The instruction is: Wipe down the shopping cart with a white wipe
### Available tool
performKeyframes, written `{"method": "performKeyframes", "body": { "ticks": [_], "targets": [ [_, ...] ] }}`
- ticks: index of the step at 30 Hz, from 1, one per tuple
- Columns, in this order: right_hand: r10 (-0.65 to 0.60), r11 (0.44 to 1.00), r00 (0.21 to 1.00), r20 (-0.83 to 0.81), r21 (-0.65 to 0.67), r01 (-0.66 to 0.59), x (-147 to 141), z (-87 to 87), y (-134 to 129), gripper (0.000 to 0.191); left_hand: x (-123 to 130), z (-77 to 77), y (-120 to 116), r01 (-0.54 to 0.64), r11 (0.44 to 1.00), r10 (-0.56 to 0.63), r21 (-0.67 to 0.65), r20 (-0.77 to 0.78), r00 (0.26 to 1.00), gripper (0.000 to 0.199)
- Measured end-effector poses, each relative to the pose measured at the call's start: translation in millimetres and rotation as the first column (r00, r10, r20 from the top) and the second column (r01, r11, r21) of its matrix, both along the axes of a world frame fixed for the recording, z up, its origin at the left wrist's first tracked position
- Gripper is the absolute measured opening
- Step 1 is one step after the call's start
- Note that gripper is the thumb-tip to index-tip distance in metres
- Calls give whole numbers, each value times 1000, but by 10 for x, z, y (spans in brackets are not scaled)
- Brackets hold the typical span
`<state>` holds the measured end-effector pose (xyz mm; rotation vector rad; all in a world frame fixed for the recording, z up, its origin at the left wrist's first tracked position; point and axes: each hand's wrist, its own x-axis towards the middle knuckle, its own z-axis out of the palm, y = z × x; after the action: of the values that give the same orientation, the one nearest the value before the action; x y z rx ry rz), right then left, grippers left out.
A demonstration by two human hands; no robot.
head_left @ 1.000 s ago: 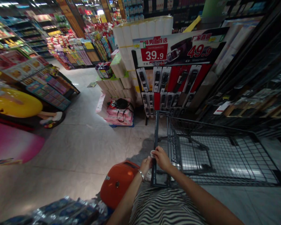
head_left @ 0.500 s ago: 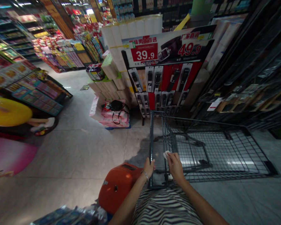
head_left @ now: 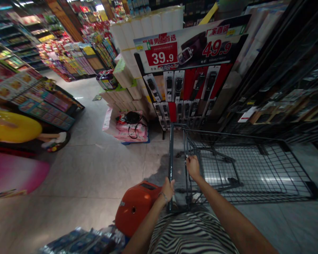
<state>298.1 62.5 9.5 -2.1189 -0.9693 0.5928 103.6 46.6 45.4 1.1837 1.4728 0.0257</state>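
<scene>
A dark grey wire shopping cart (head_left: 254, 169) stands before me, its basket stretching off to the right. My left hand (head_left: 168, 189) is closed round the near end of the cart's handle bar (head_left: 171, 151). Beyond the bar, my right hand (head_left: 193, 167) is closed against the rear wire frame of the cart. Between its fingers a bit of white tissue (head_left: 187, 157) shows; most of it is hidden by the hand.
An orange rounded case (head_left: 136, 208) stands left of my left arm, with plastic-wrapped packs (head_left: 82, 241) beside it. Ahead are a belt display rack (head_left: 184, 84) and a pink-wrapped stack (head_left: 131, 132). A yellow inflatable (head_left: 14, 126) lies at far left, dark shelving (head_left: 281, 98) at right.
My right hand has moved away from me along the cart's rear frame with the white tissue. My left hand stays on the handle bar. The view has shifted slightly.
</scene>
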Motion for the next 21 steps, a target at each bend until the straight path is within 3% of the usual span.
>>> {"method": "performKeyframes", "body": {
  "ticks": [4,13,17,21],
  "targets": [
    [13,998,1000,-16,-60,-14,-56,28,-120,28,-7,-35,46,17,999,-15,36,-30,999,35],
    [95,989,992,-85,-109,-105,-357,35,-804,25,-18,-23,67,149,974,-123,174,-153,981,34],
    [149,983,981,-126,-86,-160,-321,7,-954,23,3,33,83,233,924,-152,305,-266,952,33],
    [163,980,974,-158,-85,-178,-219,-63,-1108,23,108,172,21,294,818,-108,495,-369,923,38]
  ]
}}
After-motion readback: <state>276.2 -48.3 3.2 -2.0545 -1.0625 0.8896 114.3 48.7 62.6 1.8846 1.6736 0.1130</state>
